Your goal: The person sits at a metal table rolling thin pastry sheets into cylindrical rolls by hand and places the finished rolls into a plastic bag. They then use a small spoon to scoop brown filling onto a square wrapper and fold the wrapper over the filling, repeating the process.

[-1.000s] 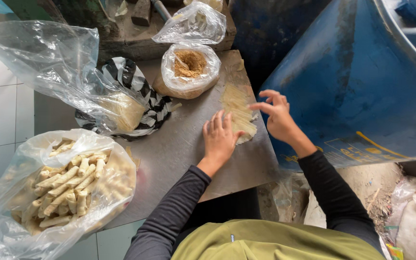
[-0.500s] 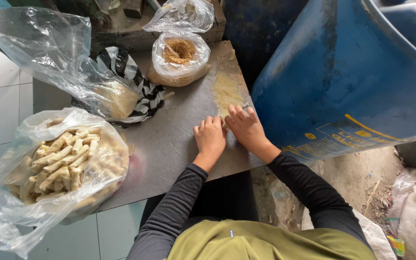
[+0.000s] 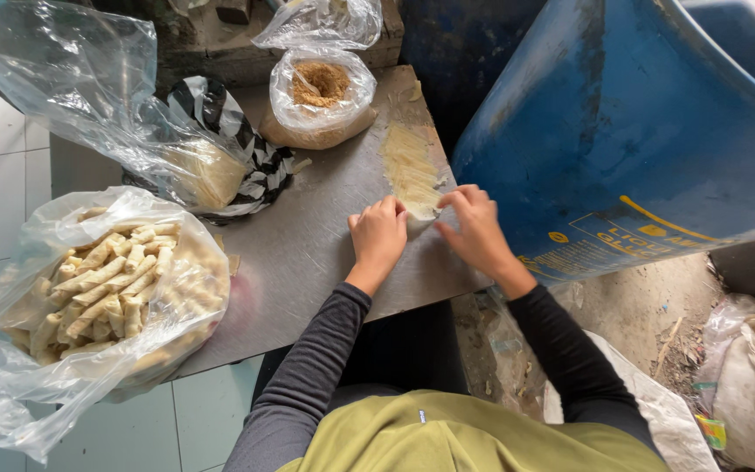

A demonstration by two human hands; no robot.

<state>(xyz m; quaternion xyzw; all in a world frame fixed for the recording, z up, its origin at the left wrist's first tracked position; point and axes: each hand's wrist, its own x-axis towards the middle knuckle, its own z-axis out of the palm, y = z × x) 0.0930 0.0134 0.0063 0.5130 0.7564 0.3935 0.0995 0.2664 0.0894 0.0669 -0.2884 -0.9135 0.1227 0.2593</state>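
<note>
I am looking down at a grey metal worktable (image 3: pixel 308 253). My left hand (image 3: pixel 379 238) and my right hand (image 3: pixel 475 229) meet at its near right edge, fingers curled down onto the near end of a thin, pale yellow pastry sheet (image 3: pixel 411 170) that lies flat on the metal. Both hands pinch and press that end of the sheet; whether it is already folded under my fingers is hidden.

Beyond the sheet stands a clear plastic bag of brown crumbly filling (image 3: pixel 321 92). On the left sits a large clear plastic bag of finished pale pastry rolls (image 3: pixel 107 280), and behind it another clear bag with a stack of pale sheets (image 3: pixel 207 175). A big blue plastic drum (image 3: pixel 622 131) stands just beside the table on my right.

The sheet looks fragile. Uneven pressure between my two hands could tear it or roll it crooked. It also lies near the table's edge, so a careless pull could drag it off towards the dirty floor.
</note>
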